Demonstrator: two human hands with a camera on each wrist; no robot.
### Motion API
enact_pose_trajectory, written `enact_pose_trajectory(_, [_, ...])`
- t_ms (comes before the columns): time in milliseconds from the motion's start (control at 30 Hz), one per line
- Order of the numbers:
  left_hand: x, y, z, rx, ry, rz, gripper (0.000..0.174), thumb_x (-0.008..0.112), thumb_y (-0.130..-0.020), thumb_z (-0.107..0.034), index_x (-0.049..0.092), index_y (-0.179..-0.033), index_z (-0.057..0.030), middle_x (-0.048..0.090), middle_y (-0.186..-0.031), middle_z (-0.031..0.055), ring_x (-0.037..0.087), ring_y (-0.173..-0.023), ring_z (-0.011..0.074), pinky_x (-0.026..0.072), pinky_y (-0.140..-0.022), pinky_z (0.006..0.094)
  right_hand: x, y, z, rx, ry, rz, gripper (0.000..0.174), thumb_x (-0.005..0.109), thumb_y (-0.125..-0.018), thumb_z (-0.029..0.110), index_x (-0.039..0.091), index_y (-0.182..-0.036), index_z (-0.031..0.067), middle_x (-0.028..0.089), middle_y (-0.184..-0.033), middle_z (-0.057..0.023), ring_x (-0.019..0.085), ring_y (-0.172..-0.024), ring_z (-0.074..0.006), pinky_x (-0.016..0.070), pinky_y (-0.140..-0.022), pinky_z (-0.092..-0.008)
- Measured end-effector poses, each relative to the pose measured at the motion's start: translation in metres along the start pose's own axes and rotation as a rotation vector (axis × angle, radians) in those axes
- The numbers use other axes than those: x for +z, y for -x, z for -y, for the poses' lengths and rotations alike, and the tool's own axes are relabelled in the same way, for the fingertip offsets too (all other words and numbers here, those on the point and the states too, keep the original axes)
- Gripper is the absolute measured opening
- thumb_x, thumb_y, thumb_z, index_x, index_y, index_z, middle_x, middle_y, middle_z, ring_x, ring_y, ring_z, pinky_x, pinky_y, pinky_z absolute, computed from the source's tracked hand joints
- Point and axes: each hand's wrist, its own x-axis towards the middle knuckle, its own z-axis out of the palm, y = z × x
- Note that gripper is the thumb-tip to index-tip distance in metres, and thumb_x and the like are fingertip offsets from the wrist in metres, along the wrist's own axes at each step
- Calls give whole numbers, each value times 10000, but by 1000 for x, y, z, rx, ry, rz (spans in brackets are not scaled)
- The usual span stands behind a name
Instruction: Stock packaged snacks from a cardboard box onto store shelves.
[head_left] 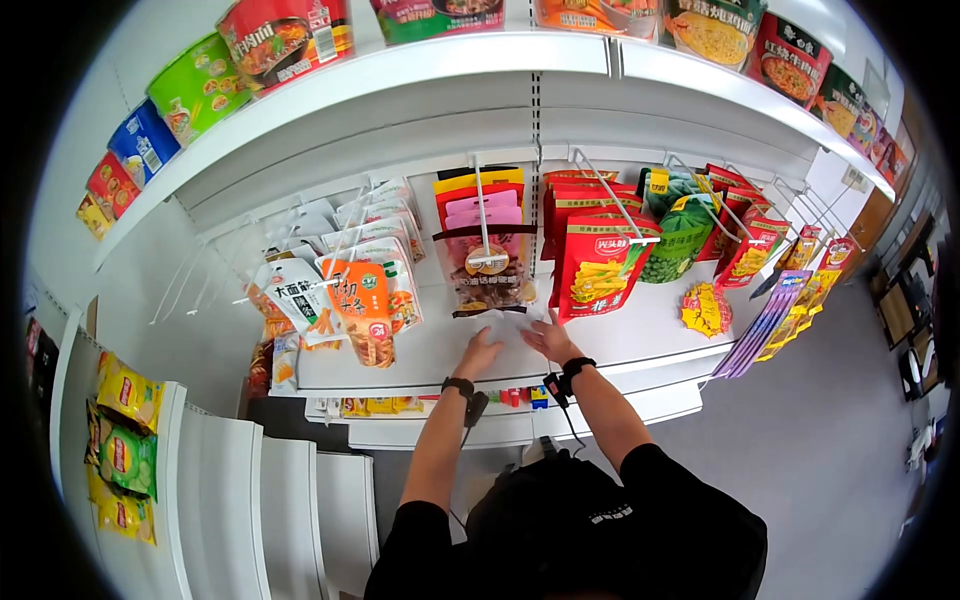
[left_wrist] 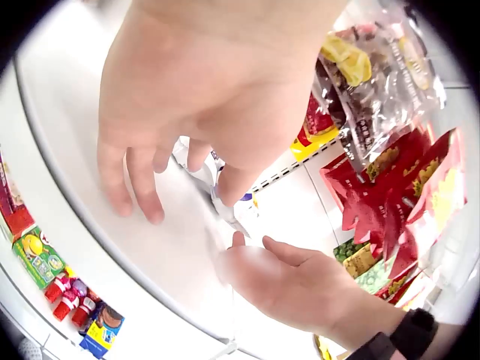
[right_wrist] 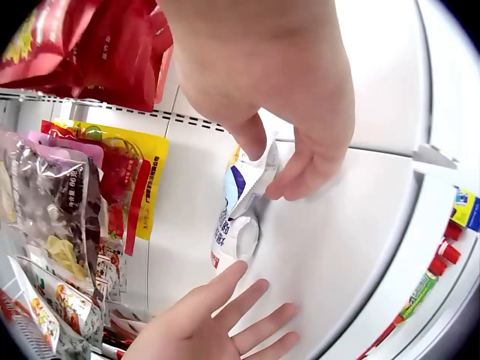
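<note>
A small white packet with blue print (right_wrist: 235, 236) lies on the white shelf board below the hanging bags; in the head view it is hard to make out between the hands. My right hand (head_left: 550, 340) (right_wrist: 274, 97) pinches one end of it between thumb and fingers. At the packet's other end is my left hand (head_left: 480, 355) (right_wrist: 217, 322), palm turned toward it, fingers apart and relaxed, thumb close to the wrapper. Whether that thumb touches is unclear. The left wrist view shows the packet (left_wrist: 236, 214) partly hidden behind the left hand (left_wrist: 202, 97).
Dark clear-fronted bags (head_left: 487, 270) hang just above the hands. Red bags (head_left: 600, 265) hang to the right, white and orange packs (head_left: 360, 305) to the left. Metal hooks stick out forward. Instant noodle tubs (head_left: 285, 45) line the shelf above; a lower shelf (head_left: 440, 432) juts out below.
</note>
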Motion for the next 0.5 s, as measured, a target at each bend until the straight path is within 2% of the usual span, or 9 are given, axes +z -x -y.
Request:
enact_pose_trajectory(100, [-10,61,-40,-114,287,18,603,623,-811,-279,417,-1340,-78,557,-1195,100,614,-819,164,480,-655,297,-53,-16,-20,91,-273,259,736,540,-872,45,108,-1445,215,431,-1272,-138,524,-1117,-340,456,-933,-424])
enact_pose_trajectory(200, [-6,95,-40,-136,486,3,516,618,-807,-262,491,-1254,-36,606,-1076,87,623,-803,144,472,-630,295,-9,48,-19,-5,-66,-130,661,534,-885,73,162,-1424,167,443,-1264,-142,515,-1126,-348,442,-947,-443])
enact_pose_trajectory(267, [-3,112,-35,-162,508,29,474,613,-820,-265,508,-1230,-53,609,-1073,59,619,-814,144,467,-655,285,-39,43,-43,-64,131,113,607,513,-899,89,192,-1413,121,435,-1285,-143,498,-1147,-352,430,-954,-459])
enact_pose_trajectory(333, [1,126,-29,-168,539,43,447,610,-828,-273,521,-1214,-67,611,-1069,39,614,-832,143,464,-682,283,-45,48,-53,4,-120,223,602,513,-896,82,200,-1410,99,438,-1294,-144,489,-1160,-354,433,-949,-461])
enact_pose_trajectory(400, [6,141,-24,-157,580,42,435,610,-832,-286,529,-1205,-77,612,-1062,26,608,-858,140,464,-709,289,-50,64,-67,-274,488,280,563,513,-895,76,249,-1392,79,446,-1305,-144,470,-1190,-341,430,-955,-441])
enact_pose_trajectory(433, [8,150,-22,-154,593,24,416,601,-842,-312,544,-1186,-86,610,-1063,16,601,-893,138,465,-721,289,-51,66,-73,-327,514,321,549,510,-896,77,263,-1387,75,452,-1305,-141,464,-1198,-335,428,-958,-437])
enact_pose_trajectory(500, [10,167,-23,-171,639,34,392,591,-862,-298,541,-1186,-83,608,-1063,29,609,-899,151,476,-741,291,-51,76,-69,-698,1391,346,505,507,-906,121,309,-1369,79,473,-1302,-129,458,-1202,-304,415,-968,-421])
